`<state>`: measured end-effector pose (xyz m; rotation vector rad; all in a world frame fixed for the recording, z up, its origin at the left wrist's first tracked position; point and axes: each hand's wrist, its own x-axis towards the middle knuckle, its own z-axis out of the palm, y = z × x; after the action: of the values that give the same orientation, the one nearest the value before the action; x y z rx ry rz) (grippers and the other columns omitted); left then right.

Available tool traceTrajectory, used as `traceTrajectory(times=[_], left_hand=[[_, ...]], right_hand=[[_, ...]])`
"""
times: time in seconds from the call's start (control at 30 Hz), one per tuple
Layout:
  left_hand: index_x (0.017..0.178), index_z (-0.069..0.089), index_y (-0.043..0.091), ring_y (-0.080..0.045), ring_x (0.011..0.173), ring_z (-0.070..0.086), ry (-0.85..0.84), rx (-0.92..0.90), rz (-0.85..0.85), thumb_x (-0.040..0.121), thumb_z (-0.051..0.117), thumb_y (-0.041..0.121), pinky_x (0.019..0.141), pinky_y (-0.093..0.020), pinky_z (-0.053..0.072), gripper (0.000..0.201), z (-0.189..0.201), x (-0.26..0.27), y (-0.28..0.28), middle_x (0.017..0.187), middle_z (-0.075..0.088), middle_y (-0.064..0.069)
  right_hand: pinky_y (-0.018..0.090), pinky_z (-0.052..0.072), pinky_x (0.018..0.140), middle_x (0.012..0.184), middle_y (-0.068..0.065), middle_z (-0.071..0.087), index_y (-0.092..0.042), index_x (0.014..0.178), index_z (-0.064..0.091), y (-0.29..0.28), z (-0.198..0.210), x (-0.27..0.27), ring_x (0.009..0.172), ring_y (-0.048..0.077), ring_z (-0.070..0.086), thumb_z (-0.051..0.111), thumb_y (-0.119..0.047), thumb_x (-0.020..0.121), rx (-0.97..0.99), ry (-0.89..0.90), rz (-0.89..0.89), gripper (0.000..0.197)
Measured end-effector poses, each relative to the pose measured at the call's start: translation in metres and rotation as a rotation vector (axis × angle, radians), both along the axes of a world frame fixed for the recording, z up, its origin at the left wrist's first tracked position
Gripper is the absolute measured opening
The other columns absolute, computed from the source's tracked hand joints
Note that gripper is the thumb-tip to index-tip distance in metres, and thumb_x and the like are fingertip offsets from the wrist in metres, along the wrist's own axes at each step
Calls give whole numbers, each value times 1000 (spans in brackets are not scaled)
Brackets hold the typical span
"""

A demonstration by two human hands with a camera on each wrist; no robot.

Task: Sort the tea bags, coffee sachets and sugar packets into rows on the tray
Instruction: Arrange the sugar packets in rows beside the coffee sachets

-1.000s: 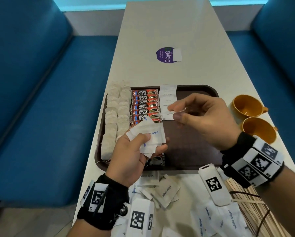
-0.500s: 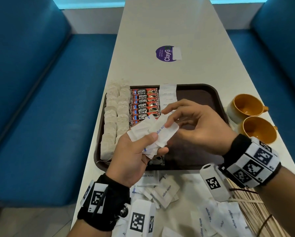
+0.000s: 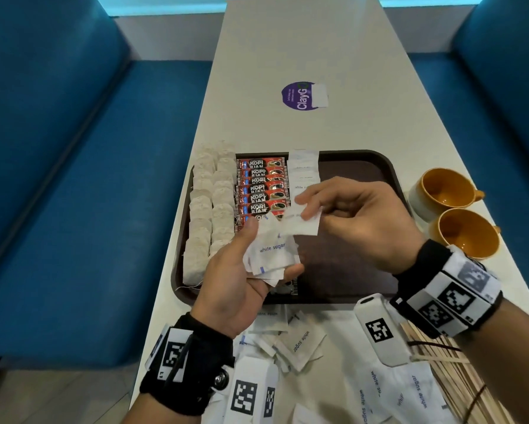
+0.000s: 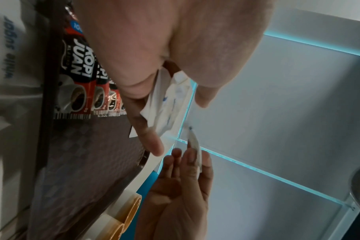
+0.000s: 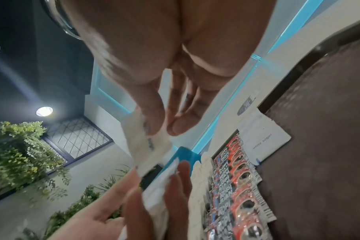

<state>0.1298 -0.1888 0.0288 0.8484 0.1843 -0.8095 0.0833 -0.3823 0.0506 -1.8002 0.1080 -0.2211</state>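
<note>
A dark brown tray (image 3: 364,160) lies on the table. It carries two columns of beige tea bags (image 3: 209,206) at the left, a row of red coffee sachets (image 3: 261,186) beside them, and a row of white sugar packets (image 3: 303,168) right of those. Above the tray's front, my left hand (image 3: 241,276) grips a bundle of white sugar packets (image 3: 272,255), also seen in the left wrist view (image 4: 166,104). My right hand (image 3: 349,221) pinches one sugar packet (image 3: 303,223) just above that bundle, the same packet (image 5: 148,142) showing in the right wrist view.
Several loose sugar packets (image 3: 300,344) lie on the table in front of the tray. Two orange cups (image 3: 453,209) stand right of the tray. Wooden stir sticks (image 3: 453,371) lie at the front right. A purple sticker (image 3: 303,95) marks the table farther back. Blue benches flank the table.
My right hand came back from the sugar row to the bundle in my left hand, took hold of one packet and is lifting it off the bundle. The left hand stayed nearly still.
</note>
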Motion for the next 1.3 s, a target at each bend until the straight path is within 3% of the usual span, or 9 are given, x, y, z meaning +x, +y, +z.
traceTrajectory(times=[0.1,0.3,0.37,0.47,0.57,0.7,0.87,1.17,1.3], left_hand=[[135,60,4,-32,105,72,-31,1,-17,96,58,23,72,-38,64,44,-2,0,1,127,70,-19],[137,56,2,-33,97,71,-188,41,-26,89,64,1,69,-33,62,48,-8,2,1,127,67,-25],[136,56,1,-32,94,71,-203,28,-34,89,64,-1,67,-31,61,48,-7,2,0,126,68,-26],[137,55,1,-29,88,71,-230,7,-30,89,64,-4,65,-30,60,49,-6,1,0,126,67,-27],[133,56,2,-35,94,71,-260,36,8,82,69,-2,66,-33,62,53,-8,1,1,123,70,-24],[129,59,2,-39,93,72,-272,79,43,81,69,0,70,-38,62,49,-13,2,5,113,72,-24],[133,58,3,-49,105,68,-230,116,62,87,66,1,74,-41,63,47,-19,8,12,118,72,-23],[134,58,5,-48,109,67,-185,111,42,85,67,2,70,-38,63,49,-21,10,14,121,72,-20],[136,58,6,-47,106,69,-181,122,34,86,67,1,73,-40,64,51,-23,10,15,124,69,-24]], right_hand=[[31,55,76,102,-2,69,-17,77,82,1,-1,0,92,25,65,65,22,77,-80,35,36,42],[57,57,79,94,9,75,-24,83,79,-1,-3,-5,91,46,65,56,-2,74,-77,114,43,32],[59,57,83,96,10,75,-19,89,75,-1,-2,-4,94,43,68,65,-8,78,-9,119,0,19],[53,61,83,98,15,76,-11,100,70,-4,-1,0,92,44,71,85,-14,81,30,177,-9,24],[41,63,73,97,21,76,-1,98,71,-6,2,2,88,49,70,81,-20,75,98,285,74,31],[28,63,59,101,31,72,6,101,70,-21,3,10,75,31,68,75,-8,84,229,267,-89,23],[27,59,57,98,24,74,-8,97,73,-57,-18,34,69,26,66,78,-16,88,66,327,-273,13],[22,54,51,82,7,74,-14,91,73,-57,-58,68,54,14,65,84,-21,84,-339,562,-56,15],[32,58,65,81,-1,68,-21,91,69,-54,-62,70,67,16,66,92,-30,74,-446,521,-169,30]])
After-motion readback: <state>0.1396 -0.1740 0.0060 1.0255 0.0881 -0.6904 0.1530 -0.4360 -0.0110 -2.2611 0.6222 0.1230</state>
